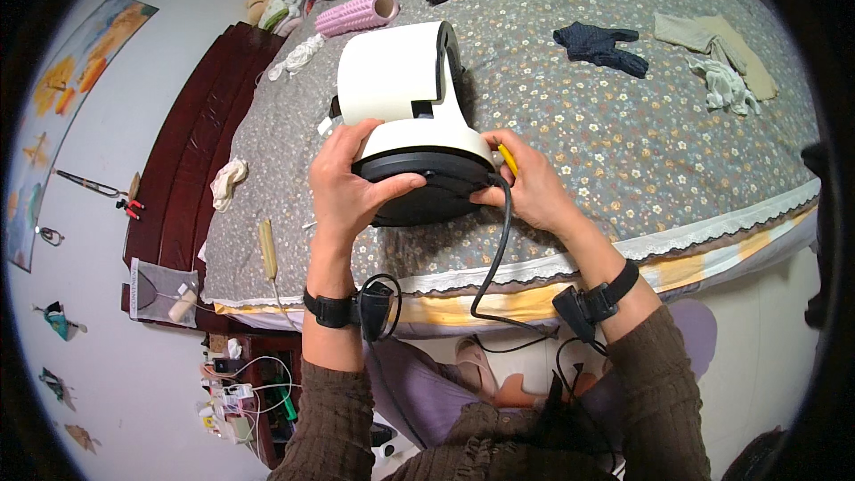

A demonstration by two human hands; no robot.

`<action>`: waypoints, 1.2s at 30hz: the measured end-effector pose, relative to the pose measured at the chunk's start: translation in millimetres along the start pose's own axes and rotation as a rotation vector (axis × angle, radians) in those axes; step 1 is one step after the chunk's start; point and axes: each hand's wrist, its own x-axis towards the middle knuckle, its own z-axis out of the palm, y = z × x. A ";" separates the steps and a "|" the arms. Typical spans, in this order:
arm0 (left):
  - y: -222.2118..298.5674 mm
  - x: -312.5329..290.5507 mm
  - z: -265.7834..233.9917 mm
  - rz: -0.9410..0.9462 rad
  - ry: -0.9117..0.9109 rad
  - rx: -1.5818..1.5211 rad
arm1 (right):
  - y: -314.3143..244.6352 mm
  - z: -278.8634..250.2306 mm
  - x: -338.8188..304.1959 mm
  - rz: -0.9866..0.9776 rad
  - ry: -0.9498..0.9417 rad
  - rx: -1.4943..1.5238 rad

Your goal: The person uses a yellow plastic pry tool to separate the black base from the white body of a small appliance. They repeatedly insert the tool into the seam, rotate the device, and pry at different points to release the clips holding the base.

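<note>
A white rounded appliance point(392, 76) lies tipped on the bed, its round black base point(427, 189) facing me. I cannot tell its exact kind. My left hand point(343, 180) grips the base's left edge, with the thumb across the black underside. On the other side, my right hand point(527, 185) holds the rim near where the black power cord point(507, 245) comes out. A thin yellow tool point(508, 159) sticks out between the right fingers; its tip is hidden. The cord runs down over the bed's near edge.
On the patterned bedspread point(570, 169) lie a pink foam roller point(356, 14), a dark small garment point(601, 47), beige clothes point(721, 44) and a cream stick-shaped thing point(268, 249) with a wire. Chargers and cables point(236, 396) crowd the bedside stand at lower left.
</note>
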 end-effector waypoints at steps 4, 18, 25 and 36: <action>-3.5 2.9 3.4 0.024 -0.020 0.068 | 6.5 0.4 4.6 -0.014 0.033 0.065; -105.7 -134.0 50.3 -0.826 0.392 -0.898 | 15.8 -6.4 5.4 0.003 0.061 0.121; -80.5 -108.7 69.7 -0.520 0.106 -0.732 | 0.4 2.9 22.1 0.041 0.075 0.114; -69.6 -46.8 84.1 -0.389 0.373 -1.281 | -28.1 16.1 59.0 0.024 0.280 0.189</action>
